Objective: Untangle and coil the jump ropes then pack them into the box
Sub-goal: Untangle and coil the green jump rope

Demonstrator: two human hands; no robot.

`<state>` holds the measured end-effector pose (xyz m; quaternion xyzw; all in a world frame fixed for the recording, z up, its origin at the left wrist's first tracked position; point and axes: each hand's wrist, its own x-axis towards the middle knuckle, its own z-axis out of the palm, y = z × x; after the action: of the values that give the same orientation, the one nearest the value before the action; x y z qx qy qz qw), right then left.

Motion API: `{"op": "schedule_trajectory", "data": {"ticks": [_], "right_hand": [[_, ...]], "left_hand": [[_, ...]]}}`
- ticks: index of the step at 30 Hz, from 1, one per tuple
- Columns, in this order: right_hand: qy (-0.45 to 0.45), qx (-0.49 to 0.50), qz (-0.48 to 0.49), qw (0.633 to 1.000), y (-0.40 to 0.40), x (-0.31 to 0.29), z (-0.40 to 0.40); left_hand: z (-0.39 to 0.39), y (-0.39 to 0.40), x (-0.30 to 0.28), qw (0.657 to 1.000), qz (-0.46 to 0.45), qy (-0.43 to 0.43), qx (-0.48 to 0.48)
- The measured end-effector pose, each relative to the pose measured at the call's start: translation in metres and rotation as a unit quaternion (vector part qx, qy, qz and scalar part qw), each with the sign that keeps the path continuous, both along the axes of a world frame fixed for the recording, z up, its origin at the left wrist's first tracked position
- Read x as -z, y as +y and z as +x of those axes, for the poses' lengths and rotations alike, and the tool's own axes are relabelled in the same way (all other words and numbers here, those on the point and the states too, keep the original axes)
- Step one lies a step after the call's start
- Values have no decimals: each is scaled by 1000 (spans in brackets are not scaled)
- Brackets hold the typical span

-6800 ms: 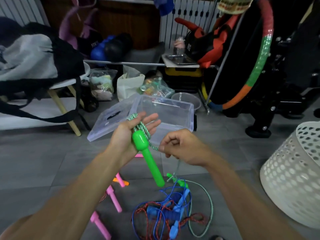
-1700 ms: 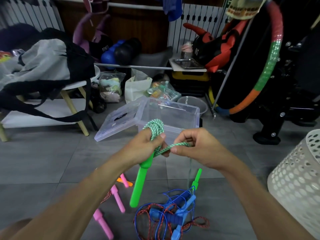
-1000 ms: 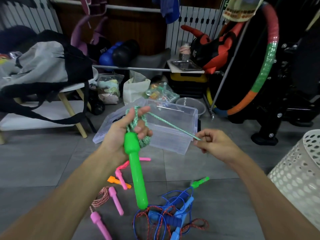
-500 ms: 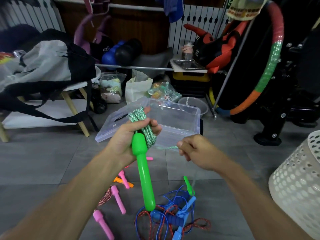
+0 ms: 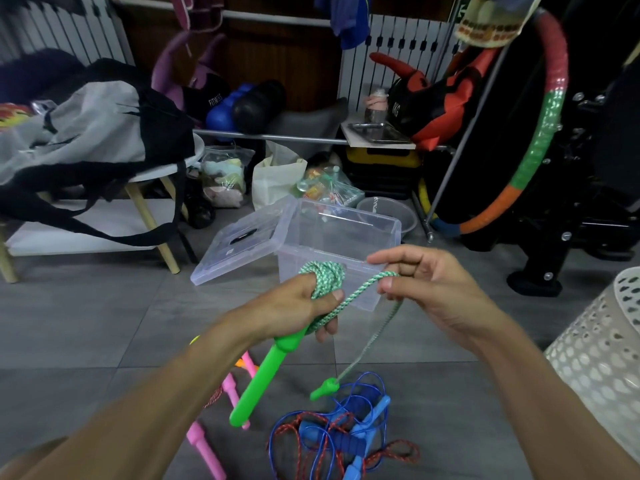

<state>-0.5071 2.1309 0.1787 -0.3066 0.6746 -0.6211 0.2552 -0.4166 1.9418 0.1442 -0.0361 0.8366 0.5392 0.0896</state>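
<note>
Left of the clear plastic storage box [image 5: 341, 237], its clear plastic lid [image 5: 242, 244] lies open on the grey tiled floor [image 5: 79, 317]. In front of the box, the left hand [image 5: 294, 306] holds a bundle of green-and-white braided jump rope [image 5: 323, 277], fingers curled round the loops and thumb pressed on top, with the bright green plastic handle [image 5: 263, 375] hanging down from it. To the right, still before the box, the right hand [image 5: 429, 289] pinches the free strand between thumb and fingertips; from there it drops to the second green handle [image 5: 323, 389], which dangles just above the floor.

This looks like the coiling step, nearly done: the next move seems to call for one or two more wraps, then gathering both handles together.

Nearer the viewer than the box, pink plastic handles [image 5: 207, 448] and a tangle of blue and red ropes [image 5: 346, 438] lie below the hands, so the dangling handle could snag there. The box mouth stands open and unobstructed; the white perforated basket [image 5: 599, 358] crowds the far right.
</note>
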Motion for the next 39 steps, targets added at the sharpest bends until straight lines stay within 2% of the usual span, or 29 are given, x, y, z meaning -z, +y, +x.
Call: {"op": "schedule_trajectory", "data": {"ticks": [8, 10, 12, 15, 18, 21, 23, 27, 30, 32, 34, 37, 39], "right_hand": [[83, 56, 30, 995, -4, 10, 1], [108, 71, 45, 991, -7, 12, 2], [106, 90, 44, 989, -9, 14, 0], [80, 93, 56, 991, -7, 16, -5], [53, 78, 83, 992, -4, 21, -12], [53, 88, 90, 991, -5, 25, -16], [65, 106, 89, 988, -8, 26, -15], [184, 110, 180, 960, -18, 30, -9], [242, 51, 261, 933, -27, 32, 3], [230, 15, 260, 938, -32, 31, 13], [180, -14, 224, 958, -32, 25, 22], [100, -57, 162, 980, -25, 10, 27], [77, -51, 160, 983, -17, 3, 23]], "left_hand": [[7, 19, 1, 980, 128, -73, 136], [8, 24, 5, 973, 168, -62, 145], [8, 25, 5, 958, 257, -39, 119], [3, 19, -1, 904, 424, 7, 52], [-1, 5, -8, 832, 549, 66, -47], [-1, -10, -13, 772, 611, 89, -148], [-1, -16, -14, 757, 623, 86, -176], [-1, -13, -14, 760, 618, 84, -182], [0, -6, -16, 762, 616, 93, -178], [-2, -3, -16, 793, 573, 98, -180], [-4, -3, -14, 829, 516, 91, -195], [-8, -11, -3, 885, 405, 77, -218], [-9, -15, 2, 917, 330, 57, -216]]}}
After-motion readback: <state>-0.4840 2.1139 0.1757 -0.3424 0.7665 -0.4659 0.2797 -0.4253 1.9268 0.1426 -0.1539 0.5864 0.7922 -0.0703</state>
